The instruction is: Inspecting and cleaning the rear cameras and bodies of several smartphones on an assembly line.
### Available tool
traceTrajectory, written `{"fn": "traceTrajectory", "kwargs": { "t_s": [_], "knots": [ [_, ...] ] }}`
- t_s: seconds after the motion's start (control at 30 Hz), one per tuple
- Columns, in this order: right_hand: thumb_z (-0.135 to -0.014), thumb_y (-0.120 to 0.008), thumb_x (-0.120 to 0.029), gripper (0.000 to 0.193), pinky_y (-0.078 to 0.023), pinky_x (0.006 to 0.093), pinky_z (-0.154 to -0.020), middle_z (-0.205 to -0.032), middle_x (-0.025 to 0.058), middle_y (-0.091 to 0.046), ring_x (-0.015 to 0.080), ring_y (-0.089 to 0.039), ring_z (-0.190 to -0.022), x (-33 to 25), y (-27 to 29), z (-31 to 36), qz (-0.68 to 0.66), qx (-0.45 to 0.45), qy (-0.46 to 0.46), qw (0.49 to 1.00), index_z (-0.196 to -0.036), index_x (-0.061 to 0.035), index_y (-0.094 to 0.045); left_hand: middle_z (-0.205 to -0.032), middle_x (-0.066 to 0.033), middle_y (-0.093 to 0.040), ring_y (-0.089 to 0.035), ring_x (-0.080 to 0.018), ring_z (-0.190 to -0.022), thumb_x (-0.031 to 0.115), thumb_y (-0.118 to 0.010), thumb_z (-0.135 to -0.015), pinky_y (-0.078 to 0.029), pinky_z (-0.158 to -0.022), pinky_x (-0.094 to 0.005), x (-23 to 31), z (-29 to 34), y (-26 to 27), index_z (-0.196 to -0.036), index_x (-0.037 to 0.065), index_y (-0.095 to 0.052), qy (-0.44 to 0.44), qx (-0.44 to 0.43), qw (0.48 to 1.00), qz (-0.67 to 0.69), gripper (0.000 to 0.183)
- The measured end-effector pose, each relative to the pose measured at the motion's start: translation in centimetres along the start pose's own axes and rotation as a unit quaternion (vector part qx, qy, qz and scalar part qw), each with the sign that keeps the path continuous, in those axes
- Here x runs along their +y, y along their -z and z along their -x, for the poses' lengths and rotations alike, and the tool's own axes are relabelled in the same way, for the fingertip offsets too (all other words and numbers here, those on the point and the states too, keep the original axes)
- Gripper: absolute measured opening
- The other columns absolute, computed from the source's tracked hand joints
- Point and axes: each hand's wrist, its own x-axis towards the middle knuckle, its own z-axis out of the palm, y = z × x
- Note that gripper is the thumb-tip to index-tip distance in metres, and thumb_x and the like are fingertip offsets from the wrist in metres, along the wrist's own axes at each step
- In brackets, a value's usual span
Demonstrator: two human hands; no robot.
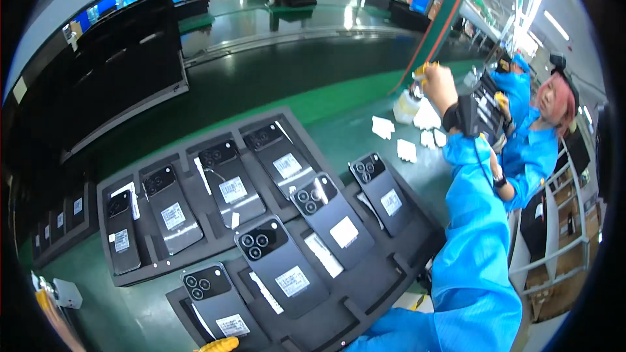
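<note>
My right hand [438,83], with yellow finger covers, reaches out at the far right. Its fingers are closed just above a squat bottle [407,109] with pale yellow liquid; anything they pinch is hidden. Only yellow-covered fingertips of my left hand [220,345] show at the lower edge, by the low end of a dark smartphone [228,296]. That phone lies back up in the near black tray [365,309], beside other phones such as the middle one [283,264]. Each has a camera block and white label. More phones lie in a far black tray [147,274].
White wipes [405,151] lie near the bottle on the green table [117,309]. A big black panel [117,78] stands at the back left. A co-worker in blue [535,150] is at the right. Another person's hand [57,322] shows at the left edge.
</note>
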Motion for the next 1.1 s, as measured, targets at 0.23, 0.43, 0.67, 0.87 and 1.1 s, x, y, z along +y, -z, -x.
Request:
{"fn": "traceTrajectory", "kwargs": {
  "t_s": [0.23, 0.43, 0.67, 0.87, 1.1],
  "knots": [
    [-0.071, -0.070, -0.003, 0.014, -0.055, 0.0478, -0.076, -0.085, 0.0198, -0.070, 0.0386, -0.069, -0.085, -0.2, -4.2, 1.8, 0.011, -0.057, -0.040, 0.997, -0.084, -0.0057, -0.073, -0.112, -0.0244, -0.067, -0.066, -0.0378, -0.099, 0.000, -0.066, -0.077, -0.052, -0.091, -0.0433, -0.2, 0.6, 1.7, -0.096, -0.002, -0.073, 0.000, 0.011, 1.000, -0.021, 0.020],
    [-0.081, -0.064, -0.008, 0.015, -0.055, 0.0494, -0.074, -0.087, 0.0195, -0.070, 0.0400, -0.069, -0.084, 2.9, -5.0, 0.7, 0.047, -0.076, -0.035, 0.995, -0.093, -0.0085, -0.073, -0.115, -0.0198, -0.067, -0.066, -0.0369, -0.102, 0.002, -0.061, -0.071, -0.053, -0.091, -0.0418, -0.5, 0.4, 1.4, -0.101, 0.002, -0.072, -0.005, -0.014, 0.999, -0.039, 0.032],
    [-0.076, -0.063, 0.000, 0.010, -0.050, 0.0497, -0.070, -0.084, 0.0213, -0.066, 0.0412, -0.065, -0.083, -4.5, -1.2, 0.8, -0.085, 0.006, 0.167, 0.982, -0.086, -0.0005, -0.065, -0.123, -0.0165, -0.067, -0.064, -0.0348, -0.112, 0.006, -0.053, -0.071, -0.051, -0.099, -0.0418, -1.6, -0.4, 0.2, -0.110, 0.001, -0.071, -0.046, -0.084, 0.995, -0.031, 0.043],
    [-0.070, -0.064, 0.007, 0.038, -0.055, 0.0379, -0.081, -0.102, 0.0112, -0.070, 0.0319, -0.066, -0.094, -28.8, 13.6, 10.3, -0.313, -0.161, 0.439, 0.827, -0.105, -0.0065, -0.072, -0.135, -0.0108, -0.060, -0.055, -0.0289, -0.127, 0.027, -0.064, -0.086, -0.039, -0.112, -0.0430, -1.2, 0.5, -0.7, -0.126, 0.010, -0.066, 0.021, -0.145, 0.987, -0.068, 0.043],
    [-0.066, -0.065, -0.006, 0.042, -0.056, 0.0392, -0.084, -0.104, 0.0158, -0.065, 0.0324, -0.066, -0.095, -39.4, 16.2, 13.6, -0.484, -0.091, 0.570, 0.658, -0.106, 0.0047, -0.068, -0.120, -0.0067, -0.067, -0.059, -0.0216, -0.122, 0.026, -0.065, -0.085, -0.039, -0.113, -0.0407, -0.4, 0.2, -1.7, -0.127, 0.011, -0.066, 0.030, -0.077, 0.992, -0.094, 0.045]
  ]
}}
